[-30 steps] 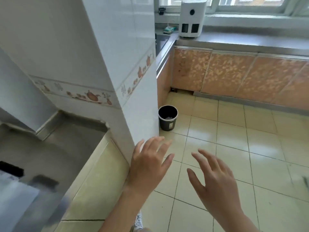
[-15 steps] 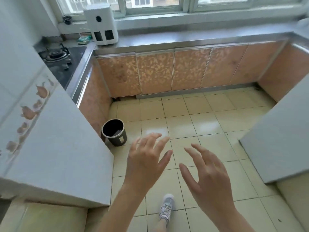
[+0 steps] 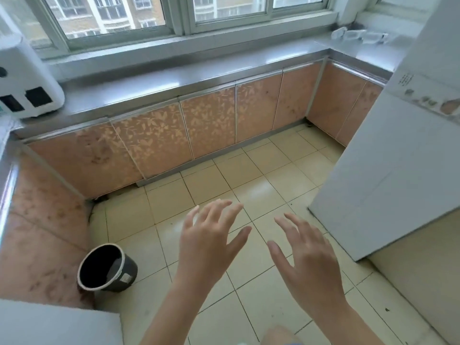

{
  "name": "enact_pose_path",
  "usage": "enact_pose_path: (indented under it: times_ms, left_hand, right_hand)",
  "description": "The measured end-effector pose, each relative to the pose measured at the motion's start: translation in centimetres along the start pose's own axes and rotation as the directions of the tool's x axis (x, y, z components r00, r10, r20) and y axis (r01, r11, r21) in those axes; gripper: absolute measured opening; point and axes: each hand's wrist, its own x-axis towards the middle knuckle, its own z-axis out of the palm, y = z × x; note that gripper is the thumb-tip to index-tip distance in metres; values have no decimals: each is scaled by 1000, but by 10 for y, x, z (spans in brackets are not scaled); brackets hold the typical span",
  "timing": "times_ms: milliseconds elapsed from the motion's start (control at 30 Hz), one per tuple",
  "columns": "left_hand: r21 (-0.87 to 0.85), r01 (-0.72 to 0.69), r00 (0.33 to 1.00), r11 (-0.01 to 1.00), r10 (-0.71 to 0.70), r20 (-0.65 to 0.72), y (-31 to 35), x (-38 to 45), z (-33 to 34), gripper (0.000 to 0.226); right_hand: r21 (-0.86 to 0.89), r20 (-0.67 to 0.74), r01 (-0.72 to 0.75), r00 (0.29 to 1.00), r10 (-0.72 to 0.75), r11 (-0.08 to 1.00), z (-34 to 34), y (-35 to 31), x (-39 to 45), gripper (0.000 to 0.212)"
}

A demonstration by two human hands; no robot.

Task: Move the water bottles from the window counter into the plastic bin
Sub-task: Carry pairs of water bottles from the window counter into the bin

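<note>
The water bottles (image 3: 358,36) are lying on their sides in the far right corner of the window counter (image 3: 159,83), up and to the right of our fingers and well apart from them. They are looking clear and blurred, so we cannot tell how many there are; their long axes seem to be running roughly along the counter, left to right. Our right hand (image 3: 313,265) is sitting nearer to them than our left hand (image 3: 206,245), so we are judging the right as the natural one to lead the reach. Both hands are hovering over the floor tiles, fingers spread and slightly bent, holding nothing. No plastic bin is showing.

Further out, a white appliance (image 3: 27,80) is standing on the counter far to the left of our fingers, and a small black wastebasket (image 3: 107,268) is sitting on the floor below and left of the left hand.

Against half a second ago, the view is swinging right: the bottles are now coming into sight, the stove is gone from view, and the appliance is sliding to the left edge. Our hands are keeping the same spread pose.
</note>
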Motion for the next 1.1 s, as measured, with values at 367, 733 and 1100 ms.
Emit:
enact_pose_path:
  times_ms: [367,733,1100]
  left_hand:
    - [-12,-112,993,994,113,29,-6,218,111,47]
    - [-23,-151,987,988,152,59,-7,416,189,49]
    - [-73,-252,965,965,256,58,-5,632,311,47]
  right_hand:
    - [-4,-32,-67,997,67,998,48,91,209,50]
    - [-10,-71,-87,994,86,996,68,170,397,48]
    - [-91,-119,-221,970,210,971,100,272,593,48]
